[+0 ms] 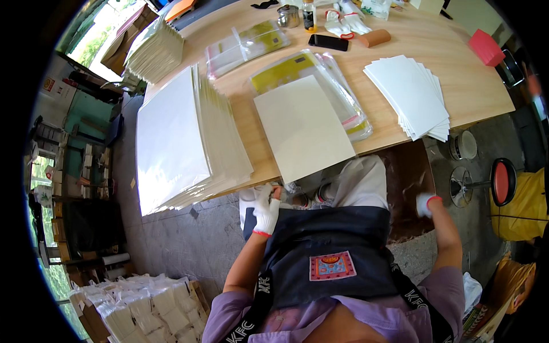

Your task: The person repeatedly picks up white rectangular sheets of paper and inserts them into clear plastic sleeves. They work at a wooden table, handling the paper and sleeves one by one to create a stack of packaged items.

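My left hand, in a white glove with a red cuff and bare fingertips, is held just off the table's front edge with its fingers curled in. Whether anything is inside them is hidden. Nearest to it is the lower corner of a cream board sheet, which lies partly over clear plastic sleeves and juts past the edge. My right hand, gloved too, is out to the right beside my lap, smeared by motion; its fingers cannot be read. White sheets lie slightly fanned out at the table's right.
A tall stack of plastic-sleeved boards fills the table's left, with another stack behind. At the back are a tied sleeve bundle, a black phone and white gloves. A red-seated stool stands right.
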A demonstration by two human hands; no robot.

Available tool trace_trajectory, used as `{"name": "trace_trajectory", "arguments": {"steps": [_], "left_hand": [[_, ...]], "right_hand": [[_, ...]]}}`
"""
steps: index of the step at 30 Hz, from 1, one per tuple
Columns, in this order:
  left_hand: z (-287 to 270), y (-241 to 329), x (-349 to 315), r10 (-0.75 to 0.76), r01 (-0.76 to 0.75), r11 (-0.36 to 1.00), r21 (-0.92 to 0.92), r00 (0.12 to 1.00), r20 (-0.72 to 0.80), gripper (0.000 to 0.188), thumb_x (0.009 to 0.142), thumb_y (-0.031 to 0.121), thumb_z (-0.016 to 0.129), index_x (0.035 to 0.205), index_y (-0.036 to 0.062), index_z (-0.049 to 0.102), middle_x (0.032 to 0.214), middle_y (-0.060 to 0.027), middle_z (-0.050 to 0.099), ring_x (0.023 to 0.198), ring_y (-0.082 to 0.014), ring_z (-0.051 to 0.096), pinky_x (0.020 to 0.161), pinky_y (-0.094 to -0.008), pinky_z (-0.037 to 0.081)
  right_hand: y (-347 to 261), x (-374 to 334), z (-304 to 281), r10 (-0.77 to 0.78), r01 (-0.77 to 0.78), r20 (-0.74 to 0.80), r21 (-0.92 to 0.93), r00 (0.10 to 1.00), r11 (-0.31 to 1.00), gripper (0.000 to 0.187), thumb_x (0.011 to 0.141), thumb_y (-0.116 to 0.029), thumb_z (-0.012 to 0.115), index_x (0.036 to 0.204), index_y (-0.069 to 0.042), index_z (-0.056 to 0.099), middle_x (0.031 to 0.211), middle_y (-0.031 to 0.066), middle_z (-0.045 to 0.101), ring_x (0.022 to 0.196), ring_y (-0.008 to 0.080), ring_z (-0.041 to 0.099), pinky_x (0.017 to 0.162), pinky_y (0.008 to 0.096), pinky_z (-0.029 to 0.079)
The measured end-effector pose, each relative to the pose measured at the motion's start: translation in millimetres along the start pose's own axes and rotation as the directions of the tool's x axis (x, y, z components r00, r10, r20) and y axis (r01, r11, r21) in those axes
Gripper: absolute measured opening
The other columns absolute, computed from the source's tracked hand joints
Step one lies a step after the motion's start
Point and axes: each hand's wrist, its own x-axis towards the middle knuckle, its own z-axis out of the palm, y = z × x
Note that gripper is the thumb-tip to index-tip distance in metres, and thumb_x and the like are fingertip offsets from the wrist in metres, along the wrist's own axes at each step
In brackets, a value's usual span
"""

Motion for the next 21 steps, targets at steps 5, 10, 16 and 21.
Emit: {"name": "trace_trajectory", "arguments": {"steps": [5, 10, 16, 21], "left_hand": [[4, 35, 12, 0.487, -0.408, 0.787, 0.462, 0.871, -0.061, 0.019, 0.063, 0.006, 0.071, 0.08, 0.0102, 0.064, 0.102, -0.0083, 0.059, 0.078, -0.0273, 0.058, 0.064, -0.0351, 0.048], [5, 41, 21, 0.58, -0.523, 0.731, 0.438, 0.815, 0.005, 0.016, 0.063, 0.012, 0.072, 0.077, 0.0107, 0.065, 0.095, -0.0066, 0.059, 0.079, -0.0272, 0.054, 0.062, -0.036, 0.043], [10, 33, 18, -0.134, 0.122, 0.989, -0.078, 0.975, -0.179, 0.012, 0.077, 0.008, 0.067, 0.088, 0.0054, 0.062, 0.08, -0.0031, 0.059, 0.065, -0.0149, 0.054, 0.057, -0.0291, 0.043], [8, 64, 17, -0.503, 0.238, 0.34, -0.91, 0.864, 0.038, 0.029, 0.081, 0.003, 0.062, 0.108, 0.0026, 0.051, 0.079, -0.0046, 0.057, 0.059, -0.0099, 0.052, 0.049, -0.0227, 0.042]], "right_hand": [[-55, -65, -87, -0.089, 0.291, -0.504, 0.339, 0.859, 0.895, 0.021, 0.074, -0.026, 0.055, 0.087, -0.011, 0.064, 0.087, 0.0157, 0.064, 0.084, 0.0332, 0.061, 0.072, 0.0453, 0.049], [-125, -126, -200, -0.239, 0.795, -0.953, 0.005, 0.188, 0.606, 0.049, 0.06, -0.016, 0.072, 0.107, -0.015, 0.056, 0.111, 0.0054, 0.052, 0.102, 0.0255, 0.052, 0.081, 0.0368, 0.044], [-164, -111, -217, -0.057, 0.852, -0.871, 0.46, 0.488, 0.249, 0.02, 0.074, -0.02, 0.066, 0.083, -0.005, 0.056, 0.077, 0.014, 0.058, 0.077, 0.0333, 0.057, 0.068, 0.0393, 0.044], [-171, -118, -210, 0.167, 0.703, -0.787, 0.608, 0.593, 0.368, 0.025, 0.081, -0.035, 0.058, 0.086, -0.01, 0.057, 0.08, 0.016, 0.062, 0.077, 0.036, 0.058, 0.066, 0.0447, 0.045]]}}
